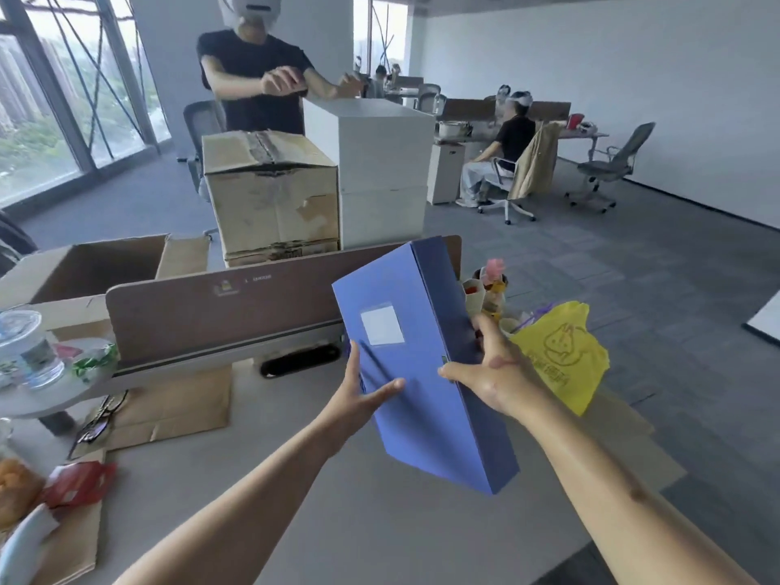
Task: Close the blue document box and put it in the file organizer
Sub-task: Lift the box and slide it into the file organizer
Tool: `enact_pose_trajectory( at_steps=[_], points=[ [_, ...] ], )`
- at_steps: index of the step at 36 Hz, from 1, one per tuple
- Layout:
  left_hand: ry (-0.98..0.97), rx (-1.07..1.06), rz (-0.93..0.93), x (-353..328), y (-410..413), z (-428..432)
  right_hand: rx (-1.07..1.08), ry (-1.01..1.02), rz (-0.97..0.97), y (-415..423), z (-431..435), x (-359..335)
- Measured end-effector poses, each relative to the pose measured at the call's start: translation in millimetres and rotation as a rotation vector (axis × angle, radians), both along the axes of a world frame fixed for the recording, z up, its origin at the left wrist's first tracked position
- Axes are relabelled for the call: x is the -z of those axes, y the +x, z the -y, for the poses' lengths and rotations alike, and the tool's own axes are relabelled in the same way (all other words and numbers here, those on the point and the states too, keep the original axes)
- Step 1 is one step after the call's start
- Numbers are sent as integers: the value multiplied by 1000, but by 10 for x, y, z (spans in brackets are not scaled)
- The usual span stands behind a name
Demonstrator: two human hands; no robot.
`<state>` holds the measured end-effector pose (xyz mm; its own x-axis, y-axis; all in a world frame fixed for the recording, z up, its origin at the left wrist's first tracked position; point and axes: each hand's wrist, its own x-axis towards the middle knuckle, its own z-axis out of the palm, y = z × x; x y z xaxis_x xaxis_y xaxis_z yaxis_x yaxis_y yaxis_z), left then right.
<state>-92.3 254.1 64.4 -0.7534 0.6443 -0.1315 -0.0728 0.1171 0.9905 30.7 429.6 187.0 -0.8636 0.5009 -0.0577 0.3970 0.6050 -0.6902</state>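
Observation:
The blue document box [426,365] is lifted above the desk, tilted, its lid shut, with a white label on its face. My left hand [358,399] grips its lower left edge, thumb laid across the face. My right hand [489,373] clasps the darker spine side near a small clasp, fingers wrapped behind it. No file organizer shows in this view.
A brown desk divider [211,314] runs behind the box. A yellow plastic bag [561,356] and snack cups [485,289] lie to the right. Water bottle [29,348], glasses [101,420] and brown paper bags [169,407] sit left. Cardboard boxes [270,192] and a standing person [257,73] are beyond.

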Motion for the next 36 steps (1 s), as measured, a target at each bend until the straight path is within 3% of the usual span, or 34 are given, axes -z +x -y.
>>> enact_pose_trajectory(
  at_steps=[5, 12, 22, 30, 36],
  points=[
    [51, -24, 155, -364, -182, -256, 88, 108, -44, 13, 36, 101],
    [-71, -12, 192, -777, -472, -389, 74, 85, -143, -103, 90, 223],
    [-113, 70, 38, -1016, -903, -524, 72, 65, -370, -427, 50, 339],
    [-96, 109, -55, -1046, -1248, -561, 46, -170, -522, -729, 47, 658],
    [-164, 121, -246, -929, -1396, -542, 40, -265, -559, -930, 133, 926]
  ],
)
